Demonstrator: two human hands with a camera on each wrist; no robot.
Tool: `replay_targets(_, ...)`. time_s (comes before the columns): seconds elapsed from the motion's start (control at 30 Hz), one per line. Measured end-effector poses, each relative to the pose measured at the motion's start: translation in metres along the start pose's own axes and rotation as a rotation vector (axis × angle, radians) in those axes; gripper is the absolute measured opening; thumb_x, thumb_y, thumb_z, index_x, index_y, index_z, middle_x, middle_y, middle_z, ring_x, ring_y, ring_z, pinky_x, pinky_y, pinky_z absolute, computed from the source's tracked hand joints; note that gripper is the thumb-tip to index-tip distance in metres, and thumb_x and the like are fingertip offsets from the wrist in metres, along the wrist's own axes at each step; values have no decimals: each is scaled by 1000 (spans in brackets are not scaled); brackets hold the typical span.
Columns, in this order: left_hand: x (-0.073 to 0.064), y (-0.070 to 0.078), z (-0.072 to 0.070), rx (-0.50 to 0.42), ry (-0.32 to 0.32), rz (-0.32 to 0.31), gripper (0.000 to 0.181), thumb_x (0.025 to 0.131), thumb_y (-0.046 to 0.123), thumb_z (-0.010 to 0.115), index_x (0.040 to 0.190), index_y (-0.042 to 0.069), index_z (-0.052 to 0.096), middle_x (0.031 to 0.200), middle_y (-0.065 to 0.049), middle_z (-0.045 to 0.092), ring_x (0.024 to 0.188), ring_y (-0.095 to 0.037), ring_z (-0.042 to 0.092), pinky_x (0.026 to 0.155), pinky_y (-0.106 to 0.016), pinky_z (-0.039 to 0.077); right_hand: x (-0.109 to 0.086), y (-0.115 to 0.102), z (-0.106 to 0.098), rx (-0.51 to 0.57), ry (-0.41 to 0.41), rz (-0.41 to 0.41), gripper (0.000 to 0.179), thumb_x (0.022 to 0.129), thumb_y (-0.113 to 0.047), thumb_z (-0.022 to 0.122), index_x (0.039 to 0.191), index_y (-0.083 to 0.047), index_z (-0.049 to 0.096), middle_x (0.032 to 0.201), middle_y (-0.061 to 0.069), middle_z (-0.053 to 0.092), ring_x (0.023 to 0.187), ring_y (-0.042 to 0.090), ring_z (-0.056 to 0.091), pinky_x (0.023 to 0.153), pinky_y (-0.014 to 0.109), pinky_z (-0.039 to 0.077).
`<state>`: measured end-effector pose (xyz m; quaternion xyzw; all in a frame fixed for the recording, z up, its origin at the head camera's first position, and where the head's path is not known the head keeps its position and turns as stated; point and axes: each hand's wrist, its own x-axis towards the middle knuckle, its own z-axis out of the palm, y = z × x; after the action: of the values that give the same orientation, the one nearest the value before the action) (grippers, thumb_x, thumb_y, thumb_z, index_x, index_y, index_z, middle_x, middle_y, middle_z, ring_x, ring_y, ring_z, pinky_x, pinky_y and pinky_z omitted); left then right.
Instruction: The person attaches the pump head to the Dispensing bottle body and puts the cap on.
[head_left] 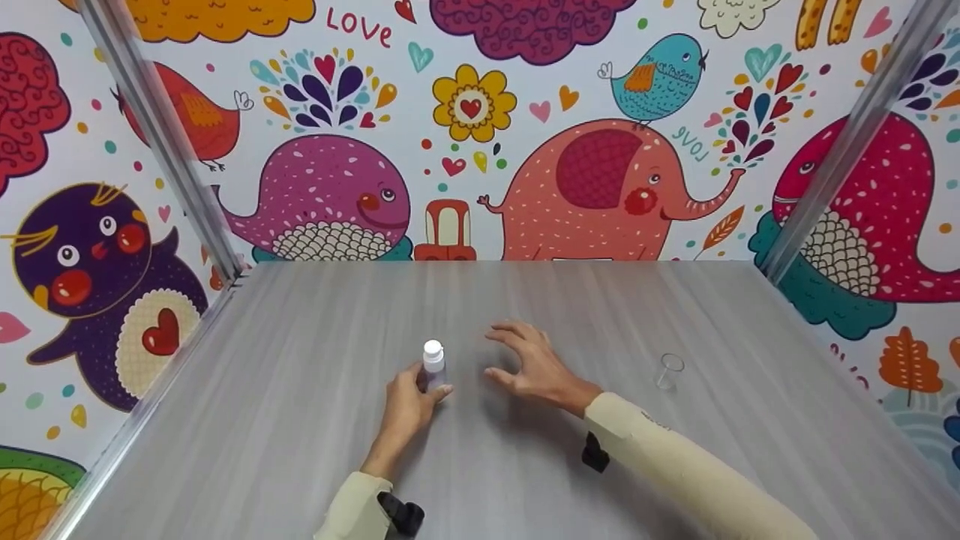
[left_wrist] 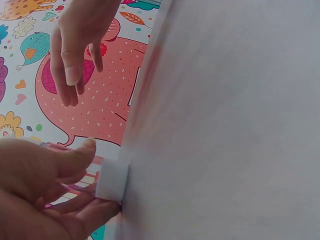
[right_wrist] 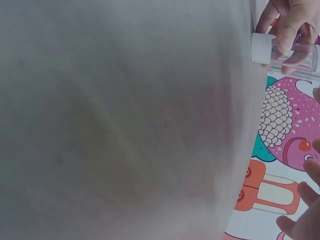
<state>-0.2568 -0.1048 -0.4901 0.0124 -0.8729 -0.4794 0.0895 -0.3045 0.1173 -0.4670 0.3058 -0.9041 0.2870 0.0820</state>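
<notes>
My left hand (head_left: pixel 409 401) grips a small upright bottle (head_left: pixel 434 361) with a white top and a see-through body. Fingers and thumb lie on either side of the body. In the left wrist view the bottle's white base (left_wrist: pixel 112 180) shows below the fingertips, right at the table surface; the right wrist view shows this white base (right_wrist: pixel 261 48) too. To the right of the bottle, my right hand (head_left: pixel 536 367) hovers over the table with its fingers spread and loosely bent, holding nothing. Beyond the right wrist, a clear cup-like cylinder (head_left: pixel 667 370) with a round rim stands on the table.
The grey wood-grain table (head_left: pixel 300 337) reaches back to a wall (head_left: pixel 465 172) printed with cartoon animals. Metal posts (head_left: pixel 165 135) rise at its back corners. Black wrist mounts (head_left: pixel 401 514) sit on both sleeves.
</notes>
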Motion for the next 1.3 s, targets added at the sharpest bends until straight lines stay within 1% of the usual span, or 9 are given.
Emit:
replay_targets(0.1,0,0,-1,-4,-3,-6,43,86,7,77,122,-9,62,118,-28,69,111,-40,67,95,-52,53,-3,4,-2,-2,2,2,59,89,-37,69,142,-16,55,150,10,49,141,33,41,116,63,26)
replay_targets(0.23,1,-1,-1,-7,0,-2,41,85,7,77,120,-9,62,116,-28,69,110,-40,67,94,-52,53,-7,9,-3,-9,19,-19,57,89,-33,70,141,-13,56,149,14,50,138,34,44,113,65,28)
replay_targets(0.33,2,-2,-2,-6,-3,1,41,86,7,77,120,-9,62,116,-28,69,108,-39,68,93,-51,54,-8,13,-4,-23,10,-31,57,90,-32,70,141,-12,56,149,15,50,139,34,44,114,65,27)
replay_targets(0.43,1,-2,-2,-5,-4,-1,40,86,8,77,120,-8,63,115,-27,69,107,-37,68,93,-51,54,-9,16,-5,-27,-10,-24,58,90,-32,70,143,-14,54,150,15,49,139,34,43,115,65,26)
replay_targets(0.63,1,-2,-2,-11,7,19,41,85,6,78,119,-11,62,116,-30,69,109,-40,67,93,-51,54,-14,23,-9,-52,-31,-14,59,89,-30,71,142,-12,54,148,15,50,138,34,43,113,66,27)
replay_targets(0.77,2,-2,-2,-16,5,17,40,85,5,77,118,-11,62,116,-30,68,109,-39,67,93,-51,54,-19,28,-12,-69,-22,-32,60,88,-29,73,141,-9,55,146,17,50,138,36,44,112,66,29)
replay_targets(0.87,1,-2,-2,-20,5,17,39,85,5,77,117,-11,63,113,-29,69,104,-36,68,90,-50,55,-22,31,-14,-76,-16,-34,59,88,-28,74,141,-9,55,146,17,51,137,36,44,111,66,30)
replay_targets(1.07,1,-1,0,-29,1,23,39,84,5,77,117,-11,63,110,-27,70,99,-34,68,87,-48,55,-27,33,-21,-89,-24,5,59,88,-30,74,141,-11,55,147,15,50,139,35,43,113,64,29)
replay_targets(1.3,2,-3,0,-29,5,27,40,84,4,78,117,-11,63,109,-28,70,98,-34,68,88,-48,55,-32,32,-30,-77,-39,40,62,88,-30,74,143,-12,53,149,14,48,139,34,42,113,67,29)
